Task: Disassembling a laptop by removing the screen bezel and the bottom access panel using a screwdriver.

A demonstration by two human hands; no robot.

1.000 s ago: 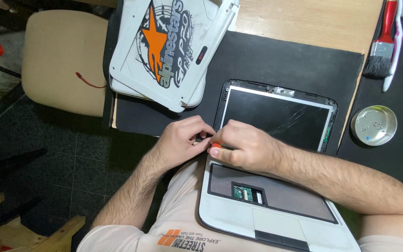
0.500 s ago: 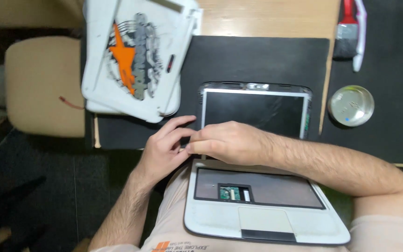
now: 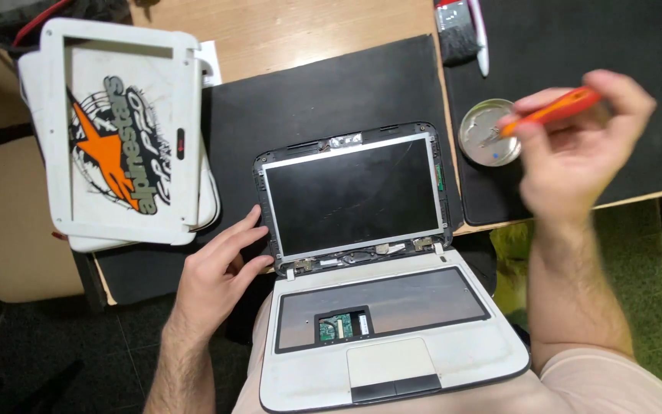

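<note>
A small white laptop with its keyboard removed and its black screen stripped of its bezel (image 3: 362, 253) is recorded lying open at the near edge of the wooden worktop (image 3: 308, 31), its base overhanging towards the person. The left hand (image 3: 220, 272) is laid flat and released on the black rectangular mat (image 3: 331, 100), its fingertips touching the left edge of the screen panel near the hinge; nothing is grasped by it. The right hand (image 3: 576, 146) is raised to the right of the screen, blurred, and is closed on a slim orange-handled screwdriver (image 3: 549, 111), pinched between thumb and fingers. Just beside the tip of that tool, to the left of the right hand, a round shallow metal tin (image 3: 484, 134) is noted on a second dark mat (image 3: 576, 38); small parts appear to lie in it, too small to be told. Beyond the right hand, a brush with black bristles (image 3: 457, 34) is listed at the far edge. Well to the left of the left hand, white plastic laptop covers bearing an orange star sticker (image 3: 116, 138) are stacked. A green circuit board (image 3: 335, 328) is exposed in the base opening, near the left forearm.
</note>
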